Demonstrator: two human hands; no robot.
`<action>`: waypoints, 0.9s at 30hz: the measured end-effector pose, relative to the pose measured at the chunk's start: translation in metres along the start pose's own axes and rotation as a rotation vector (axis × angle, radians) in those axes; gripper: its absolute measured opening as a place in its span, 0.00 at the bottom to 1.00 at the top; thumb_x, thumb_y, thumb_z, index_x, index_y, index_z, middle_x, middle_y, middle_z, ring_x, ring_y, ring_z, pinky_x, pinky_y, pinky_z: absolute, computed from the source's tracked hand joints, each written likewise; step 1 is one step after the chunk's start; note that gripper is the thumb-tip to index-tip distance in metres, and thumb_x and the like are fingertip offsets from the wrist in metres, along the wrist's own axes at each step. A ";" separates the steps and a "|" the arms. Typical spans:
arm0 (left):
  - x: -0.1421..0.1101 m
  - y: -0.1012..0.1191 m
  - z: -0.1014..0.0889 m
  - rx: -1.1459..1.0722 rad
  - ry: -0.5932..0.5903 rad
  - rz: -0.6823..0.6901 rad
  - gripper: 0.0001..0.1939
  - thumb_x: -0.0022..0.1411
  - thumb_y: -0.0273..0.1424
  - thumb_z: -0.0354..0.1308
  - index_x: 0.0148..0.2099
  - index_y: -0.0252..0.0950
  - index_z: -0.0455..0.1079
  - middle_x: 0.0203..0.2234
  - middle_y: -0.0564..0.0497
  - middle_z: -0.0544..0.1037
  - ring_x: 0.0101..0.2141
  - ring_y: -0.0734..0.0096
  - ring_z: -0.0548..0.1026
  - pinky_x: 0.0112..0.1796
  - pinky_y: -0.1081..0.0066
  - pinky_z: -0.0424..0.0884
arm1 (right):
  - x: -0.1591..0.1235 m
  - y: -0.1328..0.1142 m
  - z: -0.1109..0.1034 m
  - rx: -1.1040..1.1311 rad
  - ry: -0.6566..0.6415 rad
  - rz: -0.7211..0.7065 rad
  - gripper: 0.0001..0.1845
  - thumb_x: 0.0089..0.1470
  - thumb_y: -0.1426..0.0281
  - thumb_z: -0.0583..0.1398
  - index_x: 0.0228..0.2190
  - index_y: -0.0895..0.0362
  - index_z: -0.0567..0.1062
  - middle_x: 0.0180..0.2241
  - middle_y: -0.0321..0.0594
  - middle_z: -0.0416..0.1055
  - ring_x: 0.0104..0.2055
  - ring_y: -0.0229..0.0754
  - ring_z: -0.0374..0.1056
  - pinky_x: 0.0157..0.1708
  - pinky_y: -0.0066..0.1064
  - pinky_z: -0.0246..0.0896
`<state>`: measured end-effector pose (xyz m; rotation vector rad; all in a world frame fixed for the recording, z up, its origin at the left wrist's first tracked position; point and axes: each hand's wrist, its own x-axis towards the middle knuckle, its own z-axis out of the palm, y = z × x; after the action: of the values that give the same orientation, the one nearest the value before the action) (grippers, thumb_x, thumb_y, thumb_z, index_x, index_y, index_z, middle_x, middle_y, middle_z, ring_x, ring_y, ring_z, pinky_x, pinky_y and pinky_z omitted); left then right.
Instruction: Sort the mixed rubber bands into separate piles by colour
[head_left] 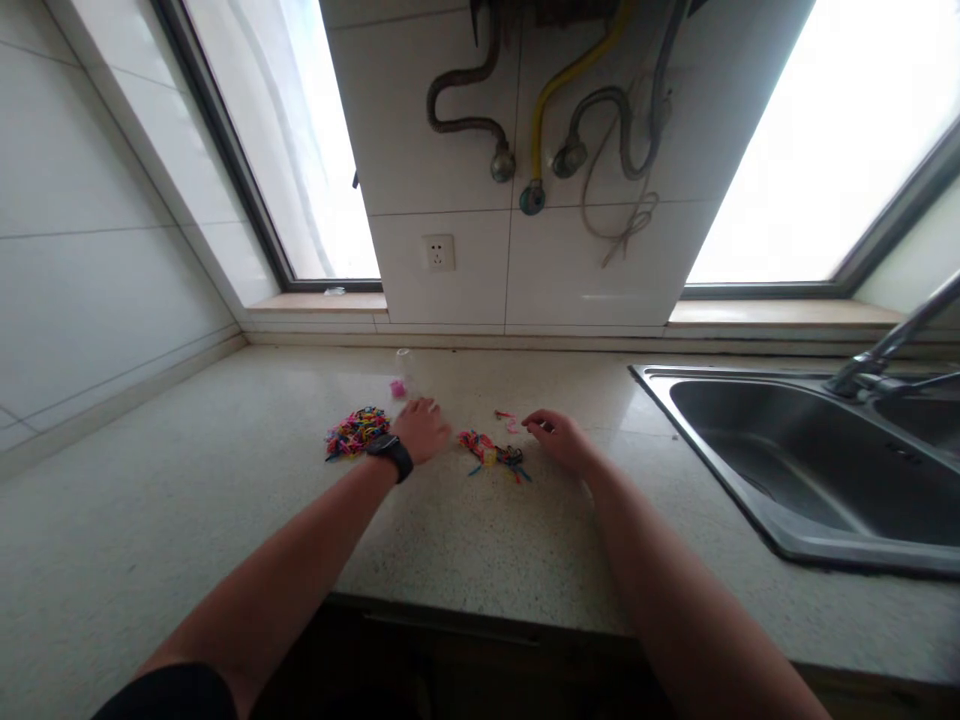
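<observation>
Okay, left to right along the speckled counter (pixel 247 480). First up is the big heap of thin colourful bits (pixel 354 434), all mixed pinks, yellows, blues and reds, sitting just left of the left hand, near the black watch (pixel 390 455) on that wrist. Behind it, toward the wall, there's a small pink thing (pixel 397 389) right by a see-through container (pixel 405 362), both just past the left fingers.

Then the left hand (pixel 423 430) itself: back of it up, fingers bent and fairly close together, a bit blurry. Can't tell if there's anything under it.

Between the two hands is the smaller bunch of the same sort of bits (pixel 491 452), spread sideways with a few ends poking toward the counter's front edge. It's closer to the left hand. Behind its right end lie a few loose red and pink pieces (pixel 512 425), right by the other hand's fingertips.

Right hand (pixel 555 436) is half curled, thumb and fingers narrow; honestly can't tell if it's pinching something. Further right, well apart, is the steel sink (pixel 780 545).
</observation>
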<state>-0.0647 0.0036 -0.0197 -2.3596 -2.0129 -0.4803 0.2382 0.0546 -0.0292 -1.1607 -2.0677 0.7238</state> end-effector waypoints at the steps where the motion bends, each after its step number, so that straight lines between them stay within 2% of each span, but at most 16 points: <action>1: -0.001 -0.012 -0.007 0.006 -0.010 -0.010 0.26 0.63 0.47 0.49 0.50 0.32 0.74 0.52 0.32 0.72 0.56 0.40 0.64 0.56 0.48 0.54 | 0.001 -0.001 0.001 -0.001 -0.006 -0.003 0.15 0.55 0.66 0.55 0.38 0.56 0.79 0.30 0.41 0.75 0.30 0.39 0.67 0.31 0.29 0.60; 4: -0.003 -0.036 -0.022 0.011 -0.027 -0.017 0.17 0.62 0.41 0.52 0.38 0.37 0.79 0.41 0.36 0.77 0.49 0.42 0.70 0.51 0.48 0.58 | 0.006 -0.001 0.003 -0.015 -0.004 0.000 0.15 0.55 0.66 0.55 0.37 0.57 0.79 0.29 0.41 0.75 0.29 0.39 0.67 0.30 0.29 0.58; 10: -0.006 -0.035 -0.029 -0.021 0.005 0.016 0.10 0.57 0.34 0.57 0.35 0.40 0.80 0.38 0.42 0.79 0.46 0.50 0.72 0.50 0.54 0.60 | 0.008 0.008 0.008 -0.021 -0.011 -0.018 0.15 0.55 0.65 0.55 0.37 0.56 0.80 0.28 0.39 0.74 0.28 0.38 0.65 0.28 0.28 0.57; 13: -0.008 -0.045 -0.041 -0.053 0.036 0.006 0.11 0.58 0.36 0.57 0.36 0.40 0.79 0.37 0.43 0.79 0.43 0.52 0.73 0.49 0.56 0.62 | 0.007 0.009 0.008 -0.020 -0.015 -0.030 0.16 0.55 0.64 0.55 0.37 0.56 0.80 0.27 0.39 0.74 0.27 0.38 0.65 0.28 0.28 0.56; 17: -0.016 -0.073 -0.070 -0.105 0.062 -0.024 0.16 0.60 0.41 0.53 0.38 0.40 0.79 0.37 0.44 0.79 0.40 0.56 0.74 0.47 0.60 0.66 | 0.004 0.008 0.008 -0.016 -0.017 -0.047 0.15 0.54 0.64 0.56 0.37 0.56 0.80 0.27 0.39 0.74 0.27 0.39 0.65 0.29 0.29 0.58; 22: -0.048 -0.094 -0.102 -0.207 -0.036 0.000 0.17 0.57 0.46 0.57 0.36 0.42 0.81 0.33 0.45 0.79 0.34 0.59 0.75 0.40 0.64 0.69 | 0.001 0.007 0.007 -0.027 -0.019 -0.044 0.15 0.54 0.65 0.55 0.37 0.57 0.80 0.26 0.39 0.74 0.27 0.39 0.64 0.28 0.29 0.57; 24: -0.068 -0.096 -0.107 -0.270 -0.058 -0.020 0.17 0.55 0.48 0.58 0.36 0.43 0.80 0.31 0.47 0.78 0.31 0.61 0.74 0.37 0.66 0.68 | 0.000 0.007 0.007 -0.036 -0.028 -0.031 0.15 0.55 0.65 0.55 0.37 0.57 0.79 0.25 0.38 0.73 0.26 0.38 0.64 0.27 0.28 0.56; 27: -0.102 -0.096 -0.105 -0.294 -0.228 -0.002 0.17 0.55 0.47 0.58 0.39 0.43 0.79 0.28 0.50 0.77 0.29 0.64 0.73 0.32 0.68 0.67 | -0.002 0.006 0.008 -0.040 -0.040 -0.034 0.14 0.55 0.66 0.55 0.37 0.57 0.79 0.25 0.38 0.73 0.26 0.38 0.64 0.27 0.28 0.56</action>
<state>-0.1949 -0.0982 0.0378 -2.6944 -2.1712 -0.5670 0.2359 0.0545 -0.0388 -1.1391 -2.1387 0.6983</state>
